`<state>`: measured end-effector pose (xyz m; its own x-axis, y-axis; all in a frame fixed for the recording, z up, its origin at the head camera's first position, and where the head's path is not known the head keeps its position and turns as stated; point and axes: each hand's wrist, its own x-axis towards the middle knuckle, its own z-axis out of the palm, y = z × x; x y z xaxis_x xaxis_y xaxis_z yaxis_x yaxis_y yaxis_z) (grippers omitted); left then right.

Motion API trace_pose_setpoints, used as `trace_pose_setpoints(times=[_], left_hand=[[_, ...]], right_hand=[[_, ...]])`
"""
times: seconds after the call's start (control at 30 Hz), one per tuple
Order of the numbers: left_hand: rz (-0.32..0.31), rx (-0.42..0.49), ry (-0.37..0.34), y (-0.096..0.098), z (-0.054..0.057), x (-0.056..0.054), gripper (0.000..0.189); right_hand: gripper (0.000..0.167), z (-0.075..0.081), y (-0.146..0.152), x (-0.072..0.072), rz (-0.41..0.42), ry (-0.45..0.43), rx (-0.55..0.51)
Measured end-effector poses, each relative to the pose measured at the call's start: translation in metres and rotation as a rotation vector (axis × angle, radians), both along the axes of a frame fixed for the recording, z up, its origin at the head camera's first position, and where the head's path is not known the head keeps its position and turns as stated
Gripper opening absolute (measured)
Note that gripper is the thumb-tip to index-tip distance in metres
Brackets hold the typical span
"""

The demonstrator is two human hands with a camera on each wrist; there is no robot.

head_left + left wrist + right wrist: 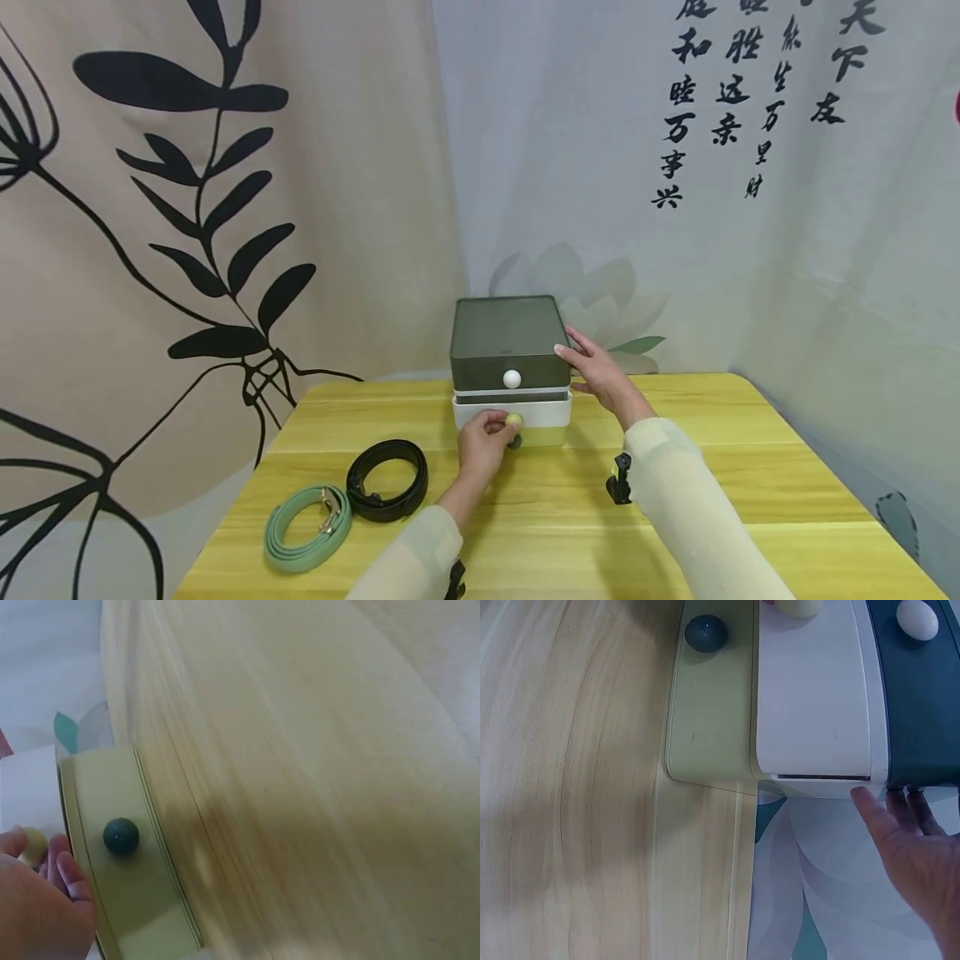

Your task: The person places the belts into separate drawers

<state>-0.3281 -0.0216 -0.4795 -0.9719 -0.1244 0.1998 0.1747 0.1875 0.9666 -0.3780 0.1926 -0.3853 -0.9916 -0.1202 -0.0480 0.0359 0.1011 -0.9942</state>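
Note:
A small stacked drawer box (512,333) stands near the table's back edge. Its top tier is dark green with a white knob (512,379). The white middle drawer (814,697) has a pale yellow knob (34,846) and juts out a little past the tier above. At the bottom, the light green drawer (124,900) carries a dark knob (121,836). My left hand (482,447) pinches the yellow knob between thumb and fingers. With fingers extended, my right hand (603,379) touches the box's right side by the dark green tier.
On the table (637,533), left of the box, lie a coiled black belt (415,492) and a coiled mint green belt (281,546) with a metal buckle. A printed cloth (375,208) hangs behind the table.

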Motion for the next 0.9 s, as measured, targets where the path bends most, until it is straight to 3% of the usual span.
trace_pose_setpoints(times=[0.9], left_hand=[[-0.034,0.054,-0.015,-0.004,-0.002,0.04,0.019]], right_hand=[[0.074,-0.003,0.001,-0.002,-0.017,-0.006,-0.007]])
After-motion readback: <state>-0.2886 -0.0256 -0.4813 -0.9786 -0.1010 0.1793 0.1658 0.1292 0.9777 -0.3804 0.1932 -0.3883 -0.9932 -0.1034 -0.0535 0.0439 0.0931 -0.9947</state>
